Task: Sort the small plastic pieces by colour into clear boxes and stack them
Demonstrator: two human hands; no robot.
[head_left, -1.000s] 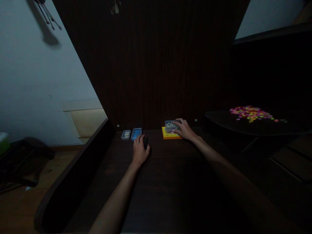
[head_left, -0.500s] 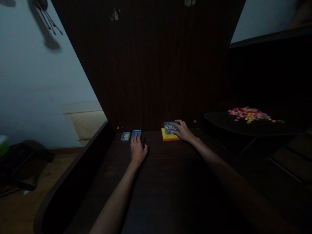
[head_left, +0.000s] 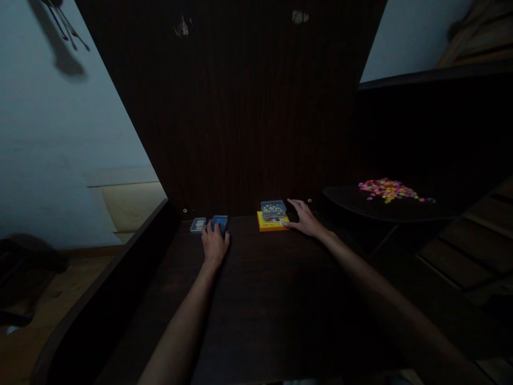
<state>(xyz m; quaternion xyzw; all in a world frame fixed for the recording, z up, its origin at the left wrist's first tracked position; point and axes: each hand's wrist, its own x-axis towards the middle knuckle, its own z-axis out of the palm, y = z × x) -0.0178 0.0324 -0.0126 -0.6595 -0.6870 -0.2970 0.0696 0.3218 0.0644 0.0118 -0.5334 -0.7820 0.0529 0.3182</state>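
Note:
My left hand (head_left: pixel 215 245) is closed over the near part of a small blue plastic box (head_left: pixel 219 220), thumb at its right corner and fingers across its front and left. Just left of it lies a small clear box (head_left: pixel 197 225) with something pale inside. My right hand (head_left: pixel 306 219) is open, fingers apart, at the right side of a clear lidded box (head_left: pixel 273 208) holding small pale pieces. That clear box rests on top of a flat yellow box (head_left: pixel 272 226). The thumb reaches the yellow box's right edge; whether it touches cannot be made out.
The dark wooden desk (head_left: pixel 248 299) has a tall back panel (head_left: pixel 240 107) and a raised left side board (head_left: pixel 104 289). On a dark curved shelf (head_left: pixel 340 199) at the right lies a heap of bright coloured small pieces (head_left: pixel 388 189). The light is dim.
My right hand has let go of the clear box and drawn off to its right. My left thumb has closed in against the blue box. The view has shifted slightly to the right.

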